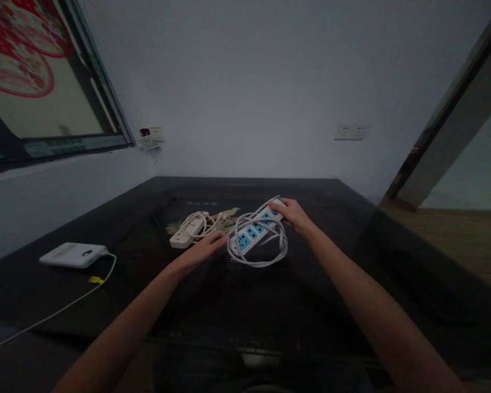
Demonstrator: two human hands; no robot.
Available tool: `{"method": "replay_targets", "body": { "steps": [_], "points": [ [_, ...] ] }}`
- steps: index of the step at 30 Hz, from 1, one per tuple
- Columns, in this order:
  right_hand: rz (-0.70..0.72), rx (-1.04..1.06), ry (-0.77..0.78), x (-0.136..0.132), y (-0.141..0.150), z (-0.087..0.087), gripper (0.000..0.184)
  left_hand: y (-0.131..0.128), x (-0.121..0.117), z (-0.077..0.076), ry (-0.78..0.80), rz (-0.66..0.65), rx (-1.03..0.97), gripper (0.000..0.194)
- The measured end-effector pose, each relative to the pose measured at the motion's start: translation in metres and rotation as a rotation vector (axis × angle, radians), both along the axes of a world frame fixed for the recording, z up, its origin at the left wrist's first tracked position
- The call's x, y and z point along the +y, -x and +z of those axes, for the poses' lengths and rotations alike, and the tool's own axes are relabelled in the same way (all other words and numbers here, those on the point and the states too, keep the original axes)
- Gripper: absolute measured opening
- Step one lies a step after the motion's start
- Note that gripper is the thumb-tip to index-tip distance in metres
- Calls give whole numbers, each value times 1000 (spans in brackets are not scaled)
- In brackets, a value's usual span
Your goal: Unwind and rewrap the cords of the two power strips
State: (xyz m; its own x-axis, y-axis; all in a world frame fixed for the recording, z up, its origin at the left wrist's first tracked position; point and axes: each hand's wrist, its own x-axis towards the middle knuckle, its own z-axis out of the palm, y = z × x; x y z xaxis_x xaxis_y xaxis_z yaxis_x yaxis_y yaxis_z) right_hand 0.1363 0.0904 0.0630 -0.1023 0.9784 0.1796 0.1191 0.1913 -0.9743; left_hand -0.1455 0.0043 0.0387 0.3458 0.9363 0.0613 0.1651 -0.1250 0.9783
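Observation:
A white power strip (253,233) with blue socket faces is tilted in front of me, its grey-white cable (257,264) coiled loosely around it. My right hand (293,214) grips the strip's upper right end, thumb on top. At the lower left end, my left hand (213,243) has its fingers closed at the coil's edge; what exactly they pinch is partly hidden. Just beyond my left hand lies a second, cream-white power strip (187,233), its own cord (204,218) bundled over it.
On the left of the dark glossy table (270,311) lies a white power bank (71,255) with a white cable (71,302) running off the near left edge. A yellow tag (96,280) sits beside that cable. Wall sockets (351,131) are behind the table.

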Motion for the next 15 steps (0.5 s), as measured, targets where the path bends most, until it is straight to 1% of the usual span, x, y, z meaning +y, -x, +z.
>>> {"method": "replay_targets", "body": {
  "steps": [3, 6, 9, 12, 15],
  "points": [
    [51, 13, 48, 18, 31, -14, 33, 14, -3, 1, -142, 172, 238, 27],
    [113, 12, 96, 33, 57, -27, 35, 24, 0, -2, -236, 238, 345, 30],
    [168, -7, 107, 42, 72, -37, 37, 30, 4, -6, -287, 249, 334, 30],
    [202, -35, 101, 46, 80, -43, 38, 33, 11, -9, -247, 270, 276, 30],
    [236, -62, 94, 47, 83, -46, 42, 36, 20, -15, -213, 281, 265, 30]
  ]
}}
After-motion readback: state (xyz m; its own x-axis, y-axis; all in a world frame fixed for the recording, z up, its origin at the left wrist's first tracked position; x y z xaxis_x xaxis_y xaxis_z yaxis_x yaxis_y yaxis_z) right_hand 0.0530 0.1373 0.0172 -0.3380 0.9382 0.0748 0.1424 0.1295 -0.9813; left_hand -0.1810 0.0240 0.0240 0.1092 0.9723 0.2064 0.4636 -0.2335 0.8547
